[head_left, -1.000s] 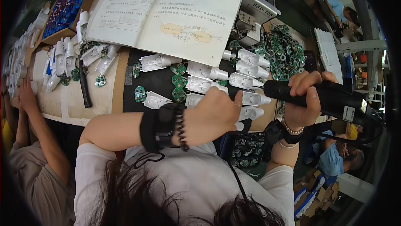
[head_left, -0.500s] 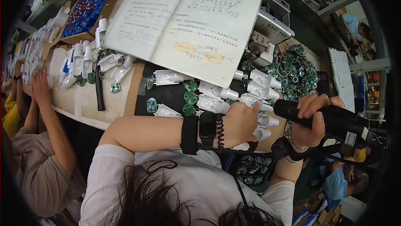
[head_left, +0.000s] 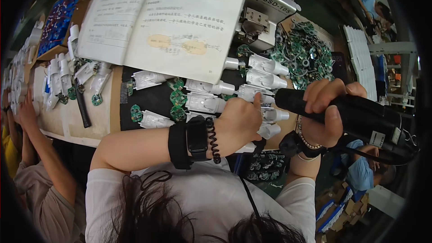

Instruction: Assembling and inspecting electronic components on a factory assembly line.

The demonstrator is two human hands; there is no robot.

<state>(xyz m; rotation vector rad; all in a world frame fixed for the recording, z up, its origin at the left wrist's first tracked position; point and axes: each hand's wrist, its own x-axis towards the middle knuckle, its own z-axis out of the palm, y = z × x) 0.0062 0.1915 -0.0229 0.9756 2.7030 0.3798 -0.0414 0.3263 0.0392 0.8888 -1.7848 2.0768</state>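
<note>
My right hand (head_left: 326, 106) is wrapped around a black electric screwdriver (head_left: 351, 112), held nearly level. Its thin bit points left and reaches a white plastic housing (head_left: 251, 92) in the row on the black mat. Over the same row, my left hand (head_left: 240, 119) is closed, with one finger pressed against that housing near the bit. Its other fingertips are hidden beneath the hand. More white housings (head_left: 204, 102) lie around it, several with round green circuit boards (head_left: 178, 99) attached.
An open workbook (head_left: 180, 58) lies over the far part of the mat. Behind stands a metal machine (head_left: 265, 9); right of it, a heap of green boards (head_left: 306, 49). A box of blue parts (head_left: 60, 22) is far left. A co-worker's arm (head_left: 49, 153) reaches the bench.
The bench and its things have shifted left and slightly up in the view. The screwdriver's tip has come closer to my left hand's finger, and both hands keep their grip.
</note>
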